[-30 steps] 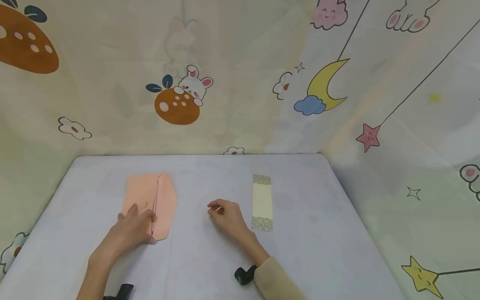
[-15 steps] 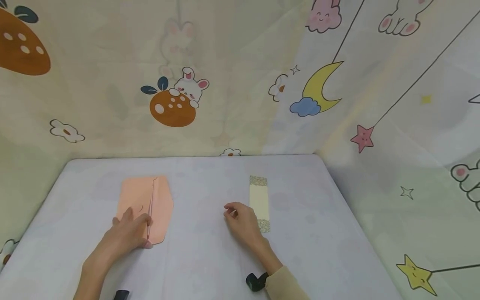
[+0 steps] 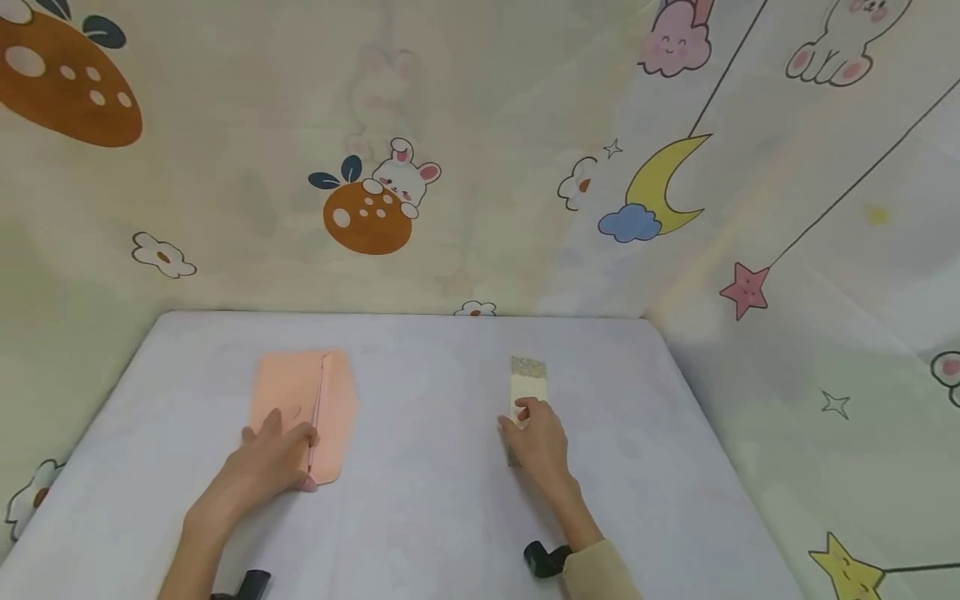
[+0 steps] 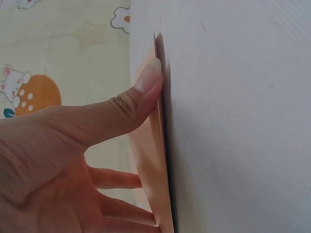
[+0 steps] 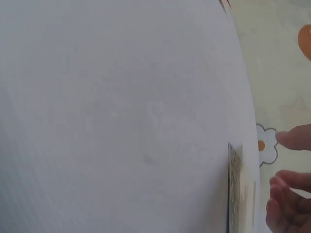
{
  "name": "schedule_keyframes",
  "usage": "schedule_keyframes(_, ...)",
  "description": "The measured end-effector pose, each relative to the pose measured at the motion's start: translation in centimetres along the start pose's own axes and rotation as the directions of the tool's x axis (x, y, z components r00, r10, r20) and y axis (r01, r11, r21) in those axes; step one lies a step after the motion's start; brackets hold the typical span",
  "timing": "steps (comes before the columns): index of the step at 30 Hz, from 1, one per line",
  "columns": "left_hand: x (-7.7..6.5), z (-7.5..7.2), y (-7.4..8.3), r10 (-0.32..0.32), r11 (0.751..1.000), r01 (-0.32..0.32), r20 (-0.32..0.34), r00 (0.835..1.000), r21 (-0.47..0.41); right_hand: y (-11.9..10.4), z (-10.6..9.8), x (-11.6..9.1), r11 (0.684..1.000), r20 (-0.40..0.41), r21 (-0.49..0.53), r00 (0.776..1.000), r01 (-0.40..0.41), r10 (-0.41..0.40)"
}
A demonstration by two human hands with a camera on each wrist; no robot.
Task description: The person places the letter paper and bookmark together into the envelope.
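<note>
Envelope [image 3: 297,392] and card [image 3: 529,386] lie lengthwise toward the wall [image 3: 495,250]

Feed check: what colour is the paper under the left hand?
Peach paper, best seen in the head view.

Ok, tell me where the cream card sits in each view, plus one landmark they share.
Head: the card is right of centre, partly behind the right hand.
Left wrist: not in it.
Right wrist: card lower right, nearly edge-on, cut off below.
Landmark: the flower at the table's far edge in head, top left in left wrist, far right in right wrist.
</note>
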State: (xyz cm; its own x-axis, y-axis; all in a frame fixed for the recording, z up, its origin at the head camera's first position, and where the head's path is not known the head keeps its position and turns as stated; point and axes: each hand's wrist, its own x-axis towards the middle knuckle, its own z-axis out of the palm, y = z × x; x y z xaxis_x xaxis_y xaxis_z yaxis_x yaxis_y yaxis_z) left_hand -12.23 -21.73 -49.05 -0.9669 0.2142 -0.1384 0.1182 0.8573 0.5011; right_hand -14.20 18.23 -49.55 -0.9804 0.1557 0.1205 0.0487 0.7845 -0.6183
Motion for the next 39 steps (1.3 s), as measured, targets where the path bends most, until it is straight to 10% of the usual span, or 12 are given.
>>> schedule_keyframes(18,0.1,0.1,0.2,-0.043,0.999,0.043,0.017,0.999,0.019,1.3,-1.3,2.0,0.932,0.107,-0.357,0.988,-0.070,0.115)
schedule_keyframes(39,0.2,0.0,0.2,-0.008,0.999,0.008,-0.003,1.000,0.037,2.4,-1.5,2.9,0.972,0.143,-0.193,0.976,-0.134,0.163)
